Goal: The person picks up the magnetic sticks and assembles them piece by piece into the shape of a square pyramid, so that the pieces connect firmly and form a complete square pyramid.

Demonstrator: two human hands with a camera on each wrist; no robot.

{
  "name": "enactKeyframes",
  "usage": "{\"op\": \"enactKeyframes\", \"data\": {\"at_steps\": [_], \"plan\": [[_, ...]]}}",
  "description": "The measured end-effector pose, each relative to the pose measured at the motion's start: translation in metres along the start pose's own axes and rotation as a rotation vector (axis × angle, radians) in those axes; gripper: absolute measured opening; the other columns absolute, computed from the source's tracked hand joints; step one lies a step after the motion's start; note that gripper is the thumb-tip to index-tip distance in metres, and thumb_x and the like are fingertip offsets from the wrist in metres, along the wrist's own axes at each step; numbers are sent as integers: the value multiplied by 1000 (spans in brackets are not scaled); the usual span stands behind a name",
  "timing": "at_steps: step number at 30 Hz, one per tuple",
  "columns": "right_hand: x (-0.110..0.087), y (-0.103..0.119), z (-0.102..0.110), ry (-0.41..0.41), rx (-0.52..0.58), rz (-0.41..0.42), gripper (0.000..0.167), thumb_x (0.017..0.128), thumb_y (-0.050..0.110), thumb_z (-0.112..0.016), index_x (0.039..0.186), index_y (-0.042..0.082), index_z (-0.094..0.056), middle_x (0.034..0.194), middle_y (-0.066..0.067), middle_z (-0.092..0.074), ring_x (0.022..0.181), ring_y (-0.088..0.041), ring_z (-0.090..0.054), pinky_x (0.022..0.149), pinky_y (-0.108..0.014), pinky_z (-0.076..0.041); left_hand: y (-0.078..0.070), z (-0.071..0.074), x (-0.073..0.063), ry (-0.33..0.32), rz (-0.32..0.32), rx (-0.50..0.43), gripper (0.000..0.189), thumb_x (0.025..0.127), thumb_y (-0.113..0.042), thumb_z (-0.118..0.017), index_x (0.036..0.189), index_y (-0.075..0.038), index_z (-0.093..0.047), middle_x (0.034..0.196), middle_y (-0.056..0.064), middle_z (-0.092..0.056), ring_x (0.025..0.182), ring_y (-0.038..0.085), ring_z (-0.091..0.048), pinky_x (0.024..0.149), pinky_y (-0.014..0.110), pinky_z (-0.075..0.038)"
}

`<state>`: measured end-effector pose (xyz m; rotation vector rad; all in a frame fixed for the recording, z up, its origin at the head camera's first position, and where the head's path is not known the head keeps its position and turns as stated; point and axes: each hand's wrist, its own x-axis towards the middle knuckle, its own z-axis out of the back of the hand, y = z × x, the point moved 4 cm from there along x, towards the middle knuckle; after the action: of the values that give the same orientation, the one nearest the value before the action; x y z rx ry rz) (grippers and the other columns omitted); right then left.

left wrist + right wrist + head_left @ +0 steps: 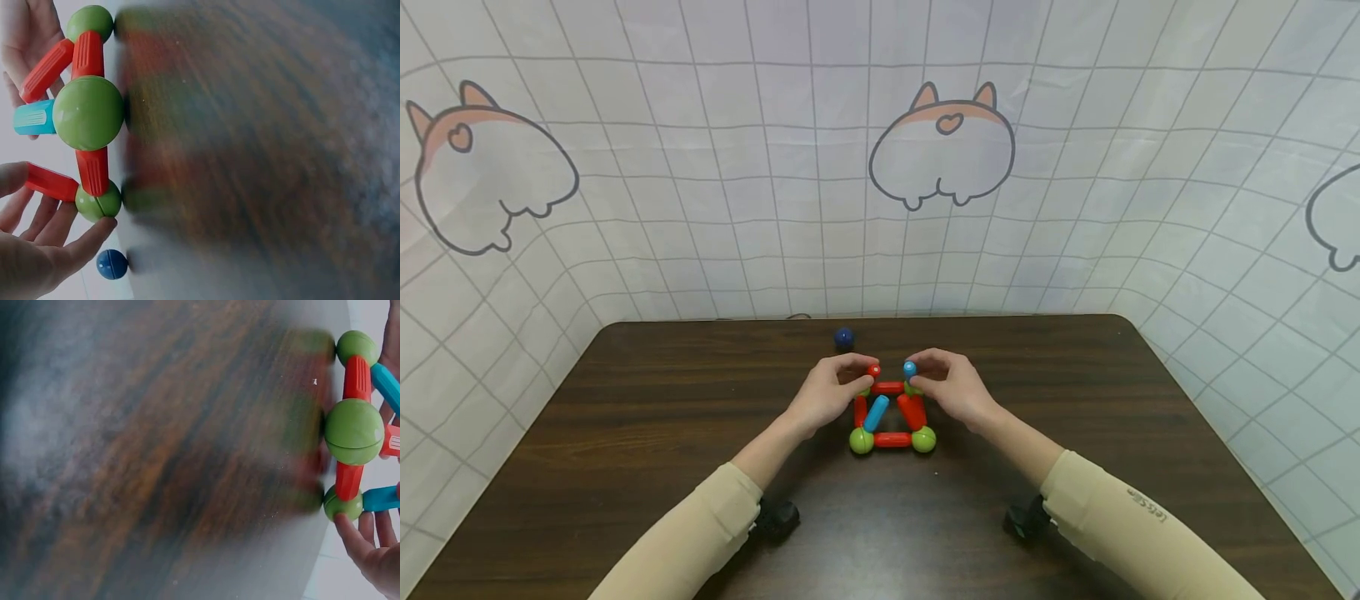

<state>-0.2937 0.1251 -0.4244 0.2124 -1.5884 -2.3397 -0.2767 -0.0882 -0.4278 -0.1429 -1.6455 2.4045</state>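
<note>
A square frame of red magnetic rods [892, 439] with green balls [861, 440] at its corners lies on the table. From its near left corner rises a blue rod [876, 413], and from the near right one a slanted red rod [912, 412]. At the far left corner, my left hand [827, 392] pinches an upright red rod [52, 182], with a fingertip against the green ball [99, 201] below. My right hand [957, 388] pinches an upright blue rod [380, 498] at the far right corner, one fingertip on its green ball [343, 503].
Behind the frame, a dark blue ball [844, 338] stands on the dark wood table [700, 400]. A white checked cloth [760, 167] with cartoon drawings hangs around the table's back and sides. Black wrist cameras [777, 522] sit under both sleeves.
</note>
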Motion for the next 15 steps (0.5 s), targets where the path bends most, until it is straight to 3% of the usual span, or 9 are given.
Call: {"op": "enactKeyframes", "data": {"at_steps": [5, 15], "plan": [[0, 2, -1, -2, -81, 34, 25, 97, 6, -72, 122, 7, -73, 118, -7, -72, 111, -28, -65, 92, -42, -56, -3, -1, -1, 20, -33, 23, 31, 102, -11, -66, 132, -9, -69, 127, 5, -69, 111, 28, -67, 96, 48, -53], [1, 4, -3, 13, -160, 59, 20, 94, 9, -76, 114, 11, -76, 110, -1, -74, 109, -25, -65, 93, -46, -53, -6, -5, -1, 38, -129, 182, 28, 101, -11, -68, 129, -9, -72, 122, 0, -71, 118, 27, -64, 100, 50, -50]]}}
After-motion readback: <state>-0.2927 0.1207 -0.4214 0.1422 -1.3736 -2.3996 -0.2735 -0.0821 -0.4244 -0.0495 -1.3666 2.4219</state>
